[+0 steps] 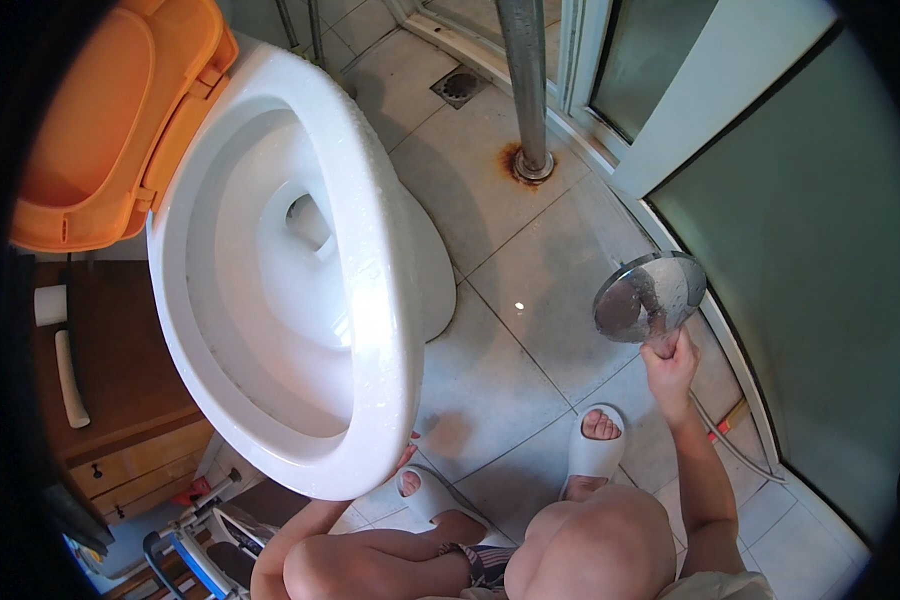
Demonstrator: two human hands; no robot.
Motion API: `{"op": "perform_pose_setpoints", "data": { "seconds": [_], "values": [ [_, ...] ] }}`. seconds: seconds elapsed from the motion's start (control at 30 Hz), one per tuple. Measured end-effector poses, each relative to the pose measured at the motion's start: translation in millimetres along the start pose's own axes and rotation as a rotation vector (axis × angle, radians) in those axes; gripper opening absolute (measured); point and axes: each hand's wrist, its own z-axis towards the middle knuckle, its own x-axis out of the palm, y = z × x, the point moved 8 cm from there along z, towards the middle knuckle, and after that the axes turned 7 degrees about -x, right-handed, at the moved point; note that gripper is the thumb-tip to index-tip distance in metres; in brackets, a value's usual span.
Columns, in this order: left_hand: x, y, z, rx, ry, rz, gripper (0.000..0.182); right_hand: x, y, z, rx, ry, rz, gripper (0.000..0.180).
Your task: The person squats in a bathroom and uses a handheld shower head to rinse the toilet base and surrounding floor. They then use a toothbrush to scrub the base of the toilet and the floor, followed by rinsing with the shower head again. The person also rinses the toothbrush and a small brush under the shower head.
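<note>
My right hand grips the handle of a round chrome shower head, whose hose runs down to the floor. A faint spray leaves the head toward the floor near the glass enclosure. My left hand is mostly hidden under the front rim of the white toilet bowl; only some fingertips show, and whether it holds anything cannot be told. Water drops cover the rim. The orange toilet seat and lid are raised at the upper left.
A rusty-based metal pole stands near a floor drain. Frosted glass panels line the right. A brown wooden cabinet is at the left, with a folding metal frame below it. My feet wear white slippers on grey tiles.
</note>
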Motion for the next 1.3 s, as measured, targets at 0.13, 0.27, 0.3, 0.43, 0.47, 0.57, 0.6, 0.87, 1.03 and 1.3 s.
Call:
{"op": "perform_pose_setpoints", "data": {
  "seconds": [0.13,0.27,0.3,0.43,0.47,0.57,0.6,0.87,1.03,1.3],
  "values": [
    [-1.3,-8.1,0.0,-0.018,-0.004,-0.029,0.021,-0.3,4.5,4.5,-0.027,0.0,0.017,0.039],
    [-2.6,-17.5,-2.1,0.023,-0.022,0.07,0.022,-1.3,-0.1,5.6,0.027,0.0,0.01,0.036],
    [-2.4,-16.8,-1.8,0.012,-0.021,0.032,0.022,-2.1,-1.9,5.7,0.046,-0.006,-0.007,0.035],
    [-1.1,-6.2,0.7,-0.077,-0.015,-0.09,0.022,-3.9,-1.1,8.0,0.019,-0.037,0.021,0.033],
    [-0.9,-3.8,1.2,-0.092,-0.015,-0.108,0.022,-4.2,-1.2,8.5,0.018,-0.043,0.046,0.032],
    [-1.4,-1.0,0.9,-0.097,-0.022,-0.118,0.022,-7.2,-1.7,10.5,0.018,-0.069,0.047,0.03],
    [-1.5,0.0,0.6,-0.105,-0.022,-0.124,0.022,-8.7,-2.4,11.4,0.025,-0.079,0.022,0.029],
    [-1.2,-3.4,1.1,-0.091,-0.024,-0.128,0.022,-10.4,-9.8,17.2,0.121,-0.089,0.195,0.024],
    [-1.2,-10.0,0.8,-0.024,-0.024,-0.039,0.022,-11.9,-11.5,17.3,0.123,-0.099,0.22,0.025],
    [-1.1,-4.5,2.7,-0.071,-0.032,-0.106,0.021,-14.1,-14.7,19.1,0.127,-0.112,0.154,0.025]
  ]
}}
